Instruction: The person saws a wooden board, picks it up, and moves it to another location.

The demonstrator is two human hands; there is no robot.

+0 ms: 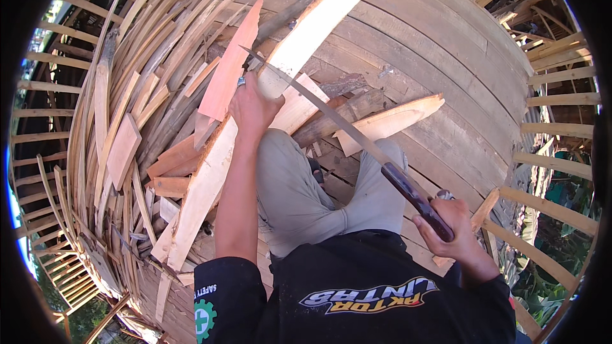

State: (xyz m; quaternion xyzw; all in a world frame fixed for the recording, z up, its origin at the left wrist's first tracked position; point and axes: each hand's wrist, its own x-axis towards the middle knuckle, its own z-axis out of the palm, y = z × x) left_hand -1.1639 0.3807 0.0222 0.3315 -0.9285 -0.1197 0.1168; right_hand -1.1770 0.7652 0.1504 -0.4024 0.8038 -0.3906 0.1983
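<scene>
A long pale board (210,159) with bark along its edges slants across my left leg from the lower left to the top. My left hand (254,103) is closed on it, near a reddish plank (231,60) on its left. In my right hand (451,228), at the right, is the dark handle of a long handsaw (331,111), seen almost edge-on. Its narrow blade crosses over the board just beyond my left hand, with the tip to the upper left. Teeth are not distinguishable, and I cannot tell whether the blade touches the wood.
Bent strips and offcuts (124,146) are heaped along the left side. Beyond my knees lie bark-edged pieces (389,124) on the plank floor (459,70). Curved wooden ribs (554,127) rise along both sides. My legs (293,185) are bent in front of me.
</scene>
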